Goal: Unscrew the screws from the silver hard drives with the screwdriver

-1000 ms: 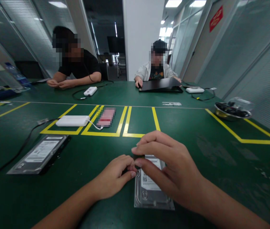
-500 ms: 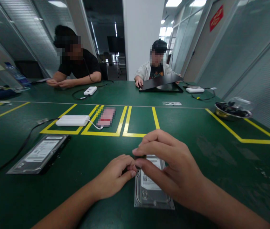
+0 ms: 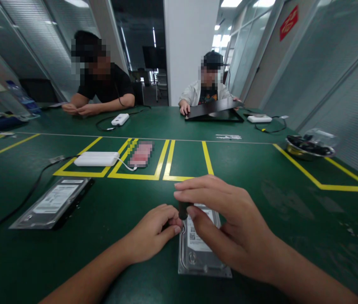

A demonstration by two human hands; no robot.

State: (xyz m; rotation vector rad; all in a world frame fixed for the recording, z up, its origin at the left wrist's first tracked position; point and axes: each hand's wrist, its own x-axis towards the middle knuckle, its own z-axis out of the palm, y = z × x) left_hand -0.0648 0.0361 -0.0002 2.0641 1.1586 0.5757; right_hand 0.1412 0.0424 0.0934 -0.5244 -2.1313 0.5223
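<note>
A hard drive [image 3: 202, 257] with a white label lies flat on the green table before me, partly covered by my right hand [image 3: 226, 219]. That hand grips a screwdriver [image 3: 183, 210] by its short dark handle, upright over the drive's left edge. Its thumb and fingers are on the handle, and the shaft and tip are not visible. My left hand [image 3: 155, 232] has curled fingers and thumb at the drive's left edge, just below the handle. Whatever its fingertips pinch, if anything, is hidden.
Another hard drive [image 3: 54, 202] lies at left, near a black cable. A white power bank [image 3: 96, 158] and a pixelated pink phone [image 3: 141, 154] sit inside yellow tape marks. A bowl of dark items [image 3: 310, 147] stands at right. Two people sit opposite; one handles a dark flat panel [image 3: 213, 110].
My right thumb and fingers have shifted on the screwdriver, so more of its handle shows. My left hand and the hard drive stay in place.
</note>
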